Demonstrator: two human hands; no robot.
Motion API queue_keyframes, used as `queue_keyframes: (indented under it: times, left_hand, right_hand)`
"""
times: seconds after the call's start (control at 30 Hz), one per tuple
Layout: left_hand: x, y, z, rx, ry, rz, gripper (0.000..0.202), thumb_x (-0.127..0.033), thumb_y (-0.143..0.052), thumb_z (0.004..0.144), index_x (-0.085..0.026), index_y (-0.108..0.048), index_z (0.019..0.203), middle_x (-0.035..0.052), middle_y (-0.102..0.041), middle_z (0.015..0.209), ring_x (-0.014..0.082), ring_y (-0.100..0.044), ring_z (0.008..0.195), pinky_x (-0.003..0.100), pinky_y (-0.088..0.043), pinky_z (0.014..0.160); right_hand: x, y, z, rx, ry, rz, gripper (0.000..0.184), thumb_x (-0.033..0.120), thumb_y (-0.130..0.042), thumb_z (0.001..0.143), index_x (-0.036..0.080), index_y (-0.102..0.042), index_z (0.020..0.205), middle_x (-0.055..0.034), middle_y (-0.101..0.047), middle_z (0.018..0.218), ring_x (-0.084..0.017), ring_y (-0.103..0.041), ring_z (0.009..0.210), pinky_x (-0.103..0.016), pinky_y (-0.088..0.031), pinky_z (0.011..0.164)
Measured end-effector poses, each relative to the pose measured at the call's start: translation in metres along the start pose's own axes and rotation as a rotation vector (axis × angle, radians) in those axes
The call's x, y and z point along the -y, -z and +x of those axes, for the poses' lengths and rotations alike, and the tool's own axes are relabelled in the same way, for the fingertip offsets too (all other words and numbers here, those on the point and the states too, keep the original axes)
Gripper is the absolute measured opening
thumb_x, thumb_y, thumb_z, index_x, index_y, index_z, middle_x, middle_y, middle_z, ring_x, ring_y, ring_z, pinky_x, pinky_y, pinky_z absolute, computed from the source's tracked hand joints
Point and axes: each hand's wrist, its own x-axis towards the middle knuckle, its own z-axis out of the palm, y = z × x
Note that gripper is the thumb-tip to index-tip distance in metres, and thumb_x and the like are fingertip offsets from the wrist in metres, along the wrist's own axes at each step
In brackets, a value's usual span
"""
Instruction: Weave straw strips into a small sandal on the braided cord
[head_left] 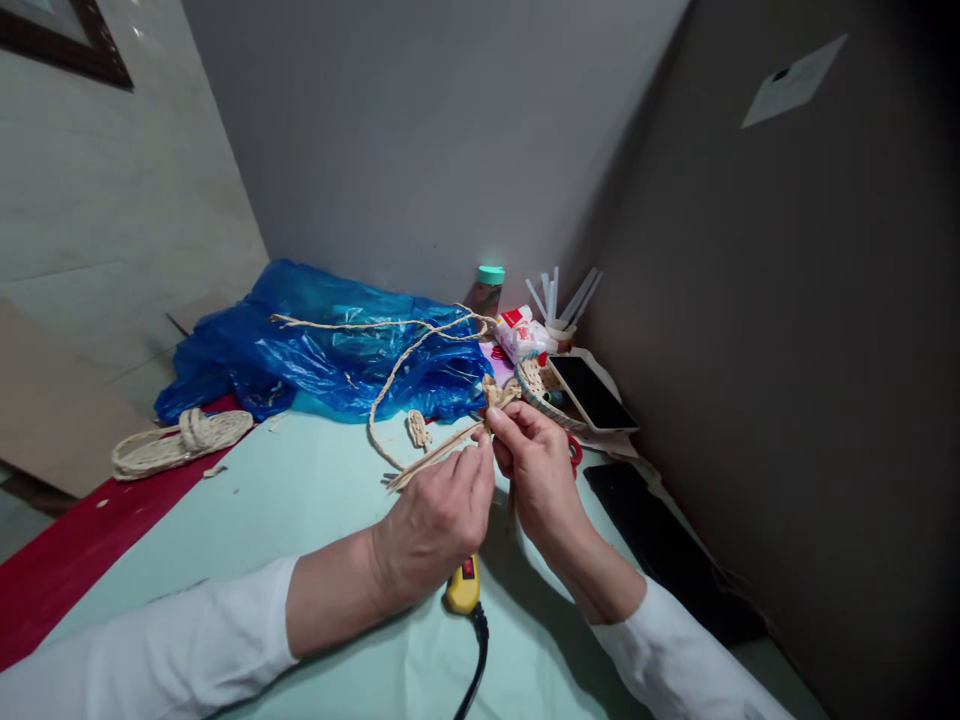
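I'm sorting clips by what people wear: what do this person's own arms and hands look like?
The left sleeve and right sleeve are long, white and plain, ending short of the wrists. The left hand and right hand wear no gloves, and no watch or bracelet shows.

The straw [429, 460] is pale tan, the slipper [150, 455] cream with a woven pattern, the bag [322, 360] glossy blue, the desk [315, 490] mint green, the sleeves [187, 640] white, the lid [491, 273] turquoise.
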Motion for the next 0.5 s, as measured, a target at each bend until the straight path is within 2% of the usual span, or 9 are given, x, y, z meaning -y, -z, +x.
queue_keyframes:
  times: [0.07, 0.13, 0.2, 0.23, 0.3, 0.33, 0.4, 0.47, 0.5]
  left_hand:
    - [0.0, 0.005, 0.002, 0.097, 0.1, -0.229, 0.031, -0.006, -0.046, 0.09, 0.003, -0.058, 0.117, 0.015, -0.068, 0.083, 0.024, -0.065, 0.073, 0.033, -0.052, 0.06]
    - [0.006, 0.013, 0.007, 0.151, 0.258, -0.553, 0.025, -0.014, -0.049, 0.092, -0.007, -0.064, 0.11, 0.0113, -0.068, 0.088, 0.0206, -0.065, 0.078, 0.031, -0.053, 0.067]
    - [0.017, 0.021, 0.014, 0.092, 0.485, -0.738, 0.021, -0.014, -0.05, 0.092, -0.014, -0.069, 0.099, 0.0059, -0.067, 0.085, 0.0159, -0.062, 0.077, 0.028, -0.05, 0.073]
    - [0.022, 0.024, 0.018, 0.077, 0.613, -0.764, 0.019, -0.016, -0.051, 0.091, -0.016, -0.069, 0.1, 0.0058, -0.066, 0.091, 0.0167, -0.061, 0.085, 0.03, -0.048, 0.079]
    - [0.033, 0.023, 0.023, 0.088, 0.776, -0.88, 0.016, -0.02, -0.054, 0.09, -0.017, -0.066, 0.1, 0.0068, -0.063, 0.102, 0.0186, -0.059, 0.097, 0.031, -0.046, 0.084]
    - [0.036, 0.021, 0.024, 0.141, 0.826, -1.038, 0.015, -0.022, -0.055, 0.089, -0.017, -0.064, 0.099, 0.0058, -0.062, 0.1, 0.0177, -0.059, 0.094, 0.029, -0.047, 0.081]
    - [0.039, 0.013, 0.024, 0.34, 0.93, -1.472, 0.015, -0.028, -0.052, 0.09, -0.017, -0.059, 0.096, 0.0009, -0.058, 0.079, 0.0124, -0.057, 0.067, 0.024, -0.046, 0.061]
    - [0.038, 0.007, 0.022, 0.41, 1.067, -1.705, 0.018, -0.034, -0.053, 0.09, -0.018, -0.055, 0.097, -0.0056, -0.045, 0.066, 0.0056, -0.038, 0.046, 0.017, -0.029, 0.042]
    - [0.038, 0.005, 0.021, 0.408, 1.126, -1.742, 0.019, -0.036, -0.054, 0.089, -0.018, -0.055, 0.095, -0.007, -0.041, 0.064, 0.0041, -0.03, 0.042, 0.017, -0.02, 0.04]
  right_hand:
    - [0.0, 0.003, 0.003, -0.02, 0.027, -0.029, 0.025, 0.032, -0.064, 0.08, 0.019, -0.048, 0.065, 0.0074, -0.043, 0.055, -0.009, -0.034, 0.05, -0.023, -0.027, 0.048]
    - [0.001, 0.005, 0.005, -0.032, 0.068, -0.071, 0.024, 0.031, -0.063, 0.081, 0.019, -0.049, 0.066, 0.0059, -0.048, 0.059, -0.01, -0.038, 0.054, -0.024, -0.03, 0.052]
    - [0.003, 0.006, 0.006, -0.029, 0.109, -0.112, 0.022, 0.029, -0.062, 0.083, 0.019, -0.05, 0.067, 0.0053, -0.049, 0.061, -0.01, -0.039, 0.057, -0.024, -0.032, 0.055]
    - [0.004, 0.005, 0.004, -0.023, 0.126, -0.128, 0.022, 0.029, -0.061, 0.083, 0.019, -0.05, 0.067, 0.0051, -0.048, 0.061, -0.011, -0.04, 0.058, -0.024, -0.032, 0.057]
    - [0.004, 0.001, 0.0, 0.025, 0.149, -0.151, 0.021, 0.029, -0.06, 0.085, 0.019, -0.051, 0.069, 0.0043, -0.049, 0.064, -0.011, -0.043, 0.061, -0.025, -0.035, 0.059]
    - [0.004, -0.001, -0.002, 0.07, 0.146, -0.152, 0.02, 0.031, -0.058, 0.087, 0.02, -0.051, 0.072, 0.0041, -0.049, 0.065, -0.012, -0.045, 0.061, -0.025, -0.036, 0.06]
    - [0.002, -0.004, -0.007, 0.171, 0.13, -0.153, 0.015, 0.033, -0.053, 0.091, 0.021, -0.051, 0.082, 0.0038, -0.05, 0.068, -0.013, -0.048, 0.062, -0.026, -0.039, 0.06]
    - [0.001, -0.005, -0.009, 0.235, 0.13, -0.182, 0.012, 0.034, -0.049, 0.094, 0.023, -0.048, 0.093, 0.0038, -0.049, 0.072, -0.013, -0.049, 0.064, -0.026, -0.041, 0.062]
    - [0.002, -0.005, -0.01, 0.254, 0.137, -0.209, 0.011, 0.034, -0.048, 0.095, 0.023, -0.047, 0.097, 0.0036, -0.049, 0.074, -0.013, -0.049, 0.066, -0.025, -0.042, 0.063]
